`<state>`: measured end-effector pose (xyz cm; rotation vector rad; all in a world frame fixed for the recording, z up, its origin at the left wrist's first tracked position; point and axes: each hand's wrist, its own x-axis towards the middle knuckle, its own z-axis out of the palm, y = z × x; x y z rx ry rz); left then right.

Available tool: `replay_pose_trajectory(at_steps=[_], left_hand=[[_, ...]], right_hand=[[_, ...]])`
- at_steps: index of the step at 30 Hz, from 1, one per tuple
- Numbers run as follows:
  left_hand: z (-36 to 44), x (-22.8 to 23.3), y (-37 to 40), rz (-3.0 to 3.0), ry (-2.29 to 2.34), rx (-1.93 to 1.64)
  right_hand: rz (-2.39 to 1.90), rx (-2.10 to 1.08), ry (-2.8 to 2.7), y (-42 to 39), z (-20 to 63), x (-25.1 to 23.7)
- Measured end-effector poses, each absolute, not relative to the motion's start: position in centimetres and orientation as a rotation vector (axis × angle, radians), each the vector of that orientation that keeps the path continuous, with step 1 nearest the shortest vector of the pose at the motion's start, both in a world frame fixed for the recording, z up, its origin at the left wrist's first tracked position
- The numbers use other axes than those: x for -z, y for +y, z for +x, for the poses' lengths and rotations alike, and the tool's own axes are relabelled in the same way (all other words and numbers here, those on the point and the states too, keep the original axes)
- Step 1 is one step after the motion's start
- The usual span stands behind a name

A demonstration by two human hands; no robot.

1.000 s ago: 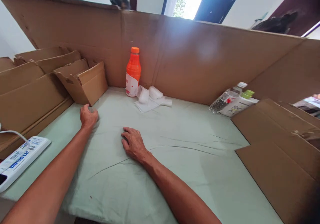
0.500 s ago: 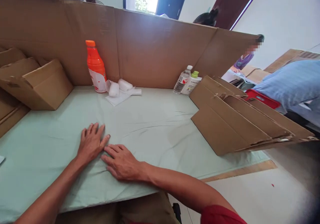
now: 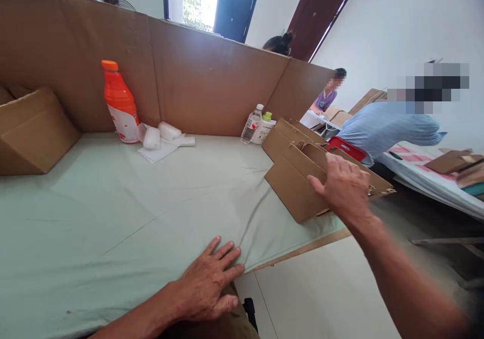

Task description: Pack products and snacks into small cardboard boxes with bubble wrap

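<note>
My left hand (image 3: 212,278) lies flat at the front edge of the green-covered table (image 3: 181,192), palm down with fingers spread and nothing in it. My right hand (image 3: 346,185) is over the open cardboard boxes (image 3: 293,187) at the table's right side. Its thumb stands apart from the fingers, and nothing shows in its grasp. The fingertips partly hide the box rims; whether they touch the cardboard I cannot tell. What is inside these boxes is hidden from this angle.
An orange bottle (image 3: 120,102) stands at the back left by white foam rolls (image 3: 151,137). A clear bottle (image 3: 251,124) and a white green-capped bottle (image 3: 263,129) stand farther right. A cardboard wall (image 3: 212,81) lines the back. Other people sit beyond it.
My right hand has left the table and reached right to the cardboard boxes. My left hand has slid right and towards the front edge. The view has turned rightward.
</note>
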<state>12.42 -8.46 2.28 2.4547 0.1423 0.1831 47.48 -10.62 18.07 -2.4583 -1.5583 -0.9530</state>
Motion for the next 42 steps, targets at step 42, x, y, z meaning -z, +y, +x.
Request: replay_pose_trajectory(at_steps=[42], left_hand=[[0.0, 1.9, -2.3, 1.592, 1.433, -0.972]], right_hand=[[-1.666, -0.936, -1.150, -9.8, 30.2, -4.2]])
